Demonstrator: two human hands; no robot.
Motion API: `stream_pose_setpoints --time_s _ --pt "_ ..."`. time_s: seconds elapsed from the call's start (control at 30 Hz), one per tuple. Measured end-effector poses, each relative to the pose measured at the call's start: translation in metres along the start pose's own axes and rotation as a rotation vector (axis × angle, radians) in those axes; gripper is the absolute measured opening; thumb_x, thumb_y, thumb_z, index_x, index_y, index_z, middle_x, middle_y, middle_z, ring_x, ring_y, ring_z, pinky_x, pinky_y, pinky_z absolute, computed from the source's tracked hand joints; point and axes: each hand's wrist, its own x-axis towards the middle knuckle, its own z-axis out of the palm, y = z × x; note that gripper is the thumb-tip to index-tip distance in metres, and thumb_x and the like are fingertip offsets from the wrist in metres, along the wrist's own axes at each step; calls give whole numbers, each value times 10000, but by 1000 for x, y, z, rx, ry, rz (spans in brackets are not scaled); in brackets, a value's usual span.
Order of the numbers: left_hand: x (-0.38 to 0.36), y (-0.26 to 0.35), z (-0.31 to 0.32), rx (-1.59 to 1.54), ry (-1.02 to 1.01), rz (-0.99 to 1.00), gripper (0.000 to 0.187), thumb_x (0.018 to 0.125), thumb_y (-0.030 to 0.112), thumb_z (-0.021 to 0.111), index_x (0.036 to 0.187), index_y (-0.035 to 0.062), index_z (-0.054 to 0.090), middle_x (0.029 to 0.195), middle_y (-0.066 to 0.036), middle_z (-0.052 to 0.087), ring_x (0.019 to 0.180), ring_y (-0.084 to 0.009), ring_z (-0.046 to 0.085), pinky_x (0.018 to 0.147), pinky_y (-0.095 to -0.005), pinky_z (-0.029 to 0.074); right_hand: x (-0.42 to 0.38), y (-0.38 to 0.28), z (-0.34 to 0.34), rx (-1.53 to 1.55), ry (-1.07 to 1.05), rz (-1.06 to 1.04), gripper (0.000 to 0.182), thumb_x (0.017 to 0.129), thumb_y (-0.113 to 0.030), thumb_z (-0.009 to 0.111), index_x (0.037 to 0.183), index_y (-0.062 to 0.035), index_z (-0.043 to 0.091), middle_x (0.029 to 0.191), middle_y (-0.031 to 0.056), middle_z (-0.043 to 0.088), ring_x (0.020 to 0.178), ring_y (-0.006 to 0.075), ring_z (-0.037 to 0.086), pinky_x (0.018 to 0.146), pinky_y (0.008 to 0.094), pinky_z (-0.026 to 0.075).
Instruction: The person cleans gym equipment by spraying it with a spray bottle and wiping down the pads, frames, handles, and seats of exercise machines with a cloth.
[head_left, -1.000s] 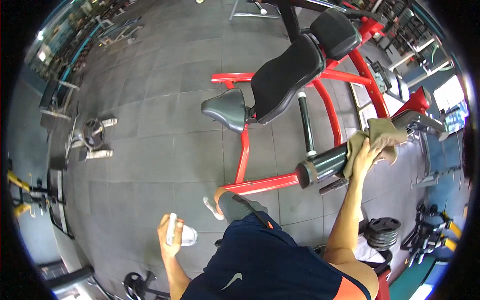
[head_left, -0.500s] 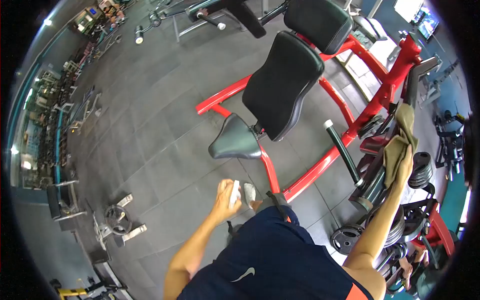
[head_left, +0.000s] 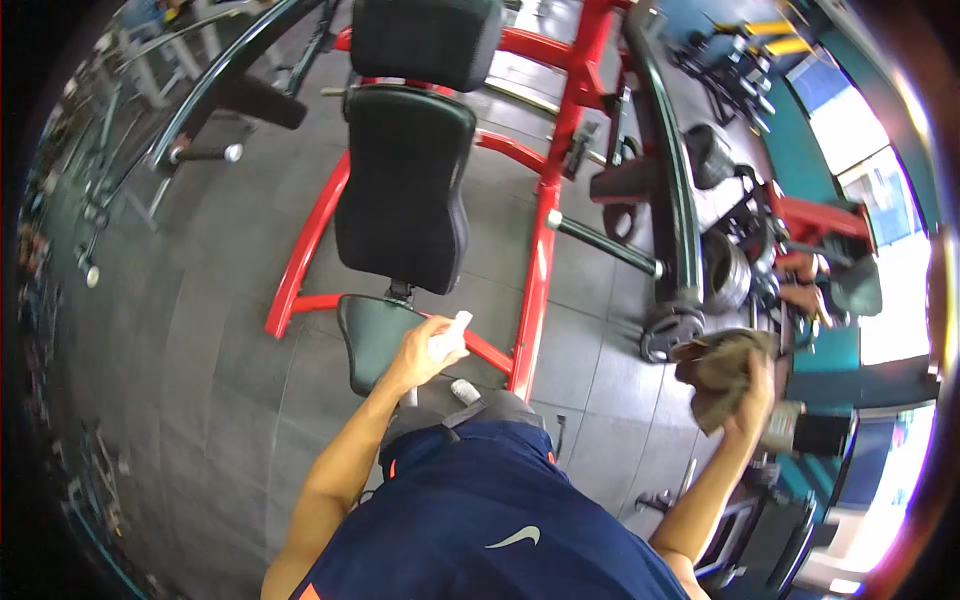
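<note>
My left hand (head_left: 415, 358) is closed around a small white object (head_left: 452, 338), whose kind I cannot make out. It is held above the green-grey seat (head_left: 365, 335) of a red-framed exercise machine, near the front of its frame. At the right, my right hand (head_left: 752, 395) grips a bunched olive-brown cloth (head_left: 722, 372). The cloth hangs in the air, apart from the machine's black lever arm (head_left: 680, 200). Above the seat stands the black backrest (head_left: 405, 185), with a second black pad (head_left: 425, 40) beyond it.
A black handle (head_left: 605, 245) with pale ends juts from the lever arm. The red frame (head_left: 533, 325) runs along the grey tiled floor (head_left: 220, 380). Weight plates (head_left: 725, 272) and another red machine (head_left: 815, 220) stand at the right, where a person's hands (head_left: 803, 285) show.
My right hand has lifted the cloth off the lever arm and moved it toward me. The view has turned right. My left hand still holds the white object, now over the seat.
</note>
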Motion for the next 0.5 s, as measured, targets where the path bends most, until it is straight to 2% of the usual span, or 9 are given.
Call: stream_pose_setpoints --time_s 0.07,0.17,0.2,0.23,0.27,0.3,0.4,0.47,0.5 --pt "17 24 0 -25 -202 281 487 715 194 865 1109 21 637 1223 -159 614 1042 -257 636 897 -367 513 -14 50 4 -186 -90 173 245 962 -206 593 1119 -24 638 1045 81 658 955 191 629 834 320 518" --pt "30 80 1 -236 -541 429 441 784 199 805 1204 126 689 1512 -191 289 1293 -318 451 1039 -448 449 -48 87 54 -284 -627 68 187 861 -32 610 1040 19 620 995 84 641 946 180 611 866 318 491" --pt "31 94 1 -229 -611 490 424 796 214 793 1201 140 691 1526 -203 252 1355 -347 370 1058 -474 423 -62 77 77 -485 -818 76 193 854 -18 622 1041 28 616 1018 96 647 972 169 610 883 311 486" --pt "31 108 2 -226 -681 550 407 808 229 781 1199 154 692 1541 -215 215 1417 -377 288 1077 -500 396 -68 91 86 -588 -899 -158 201 850 -28 629 1042 29 621 984 86 670 946 160 627 856 319 497" --pt "30 112 5 -204 -742 586 400 819 250 770 1199 151 690 1550 -231 191 1447 -394 236 1099 -523 363 -82 72 107 -664 -983 153 212 846 -46 631 1045 29 629 924 114 694 876 203 654 819 342 509" --pt "29 118 5 -35 -675 801 408 831 322 757 1193 147 687 1554 -267 174 1445 -428 230 1136 -545 291 -95 51 129 -720 -1024 27 211 847 -54 630 1042 26 631 897 135 693 825 228 651 791 348 509" --pt "26 129 3 83 -717 838 438 833 385 744 1199 153 685 1550 -297 169 1431 -455 245 1157 -535 245 -115 24 162 -763 -991 -178 212 841 -72 645 1029 27 634 879 182 683 785 287 652 768 367 506" --pt "27 132 4 75 -673 768 456 818 388 747 1186 126 682 1465 -272 342 1327 -434 397 1053 -498 391 -121 2 170 -845 -905 -233 204 830 -73 661 1008 25 642 841 174 681 795 274 664 776 378 505" --pt "28 134 0 140 -709 698 447 818 376 748 1178 120 683 1434 -258 389 1284 -417 444 1010 -490 428 -121 8 163 -755 -849 -63 295 824 -73 683 1102 3 624 1025 176 673 1019 258 651 907 361 490"
